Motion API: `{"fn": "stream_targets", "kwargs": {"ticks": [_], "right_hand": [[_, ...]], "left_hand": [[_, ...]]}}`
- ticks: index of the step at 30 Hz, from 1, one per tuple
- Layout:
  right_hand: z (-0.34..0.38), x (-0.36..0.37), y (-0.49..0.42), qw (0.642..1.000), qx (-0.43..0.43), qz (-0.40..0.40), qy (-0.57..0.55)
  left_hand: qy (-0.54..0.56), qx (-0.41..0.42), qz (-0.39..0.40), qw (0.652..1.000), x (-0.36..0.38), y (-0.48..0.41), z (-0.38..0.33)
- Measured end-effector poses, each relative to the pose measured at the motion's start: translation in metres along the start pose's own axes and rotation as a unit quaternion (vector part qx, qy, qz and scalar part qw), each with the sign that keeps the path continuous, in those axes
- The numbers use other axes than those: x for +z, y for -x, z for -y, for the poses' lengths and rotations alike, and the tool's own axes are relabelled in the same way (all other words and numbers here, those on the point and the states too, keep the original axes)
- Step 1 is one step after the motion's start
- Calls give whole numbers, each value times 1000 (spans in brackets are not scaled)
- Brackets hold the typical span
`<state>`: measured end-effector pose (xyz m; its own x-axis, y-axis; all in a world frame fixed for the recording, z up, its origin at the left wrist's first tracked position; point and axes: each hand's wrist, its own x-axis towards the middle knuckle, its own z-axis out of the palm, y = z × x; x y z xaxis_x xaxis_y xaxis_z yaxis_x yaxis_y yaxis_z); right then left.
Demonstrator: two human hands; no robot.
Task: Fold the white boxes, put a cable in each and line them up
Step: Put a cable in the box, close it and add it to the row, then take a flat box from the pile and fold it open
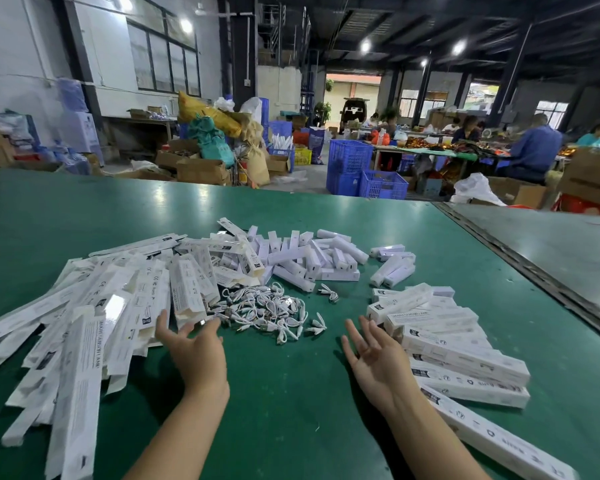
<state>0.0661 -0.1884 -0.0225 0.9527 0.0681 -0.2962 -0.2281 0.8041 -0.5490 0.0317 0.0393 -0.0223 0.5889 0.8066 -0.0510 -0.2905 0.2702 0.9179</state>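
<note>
Unfolded white boxes [94, 306] lie heaped left of the cable pile [264, 306], with folded boxes [447, 341] ranked to its right, on a green table [291, 410]. In front of the pile, a worker's left hand [194, 344] and right hand [374, 355] hover, fingers spread wide, holding nothing.

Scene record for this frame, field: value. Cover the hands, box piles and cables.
table: green
flat boxes: loose pile, left
cables: white heap, centre
folded boxes: overlapping row, right
white sticks: heap behind cables
left hand: open, empty, fingertips near flat boxes
right hand: open, empty, beside folded boxes
</note>
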Motion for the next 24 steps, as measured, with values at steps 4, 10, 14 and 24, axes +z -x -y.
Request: {"fn": "stream_targets", "kwargs": {"ticks": [4, 10, 14, 24], "right_hand": [[-3, 1, 10, 998, 42, 34, 39], [-6, 3, 21, 996, 57, 51, 55], [-3, 2, 23, 996, 64, 42, 38], [-2, 1, 23, 996, 69, 41, 41]], "left_hand": [[117, -44, -52, 991, -7, -12, -13], [189, -53, -96, 976, -19, -27, -24], [163, -58, -130, 976, -24, -34, -23], [52, -27, -103, 993, -16, -29, -11]]}}
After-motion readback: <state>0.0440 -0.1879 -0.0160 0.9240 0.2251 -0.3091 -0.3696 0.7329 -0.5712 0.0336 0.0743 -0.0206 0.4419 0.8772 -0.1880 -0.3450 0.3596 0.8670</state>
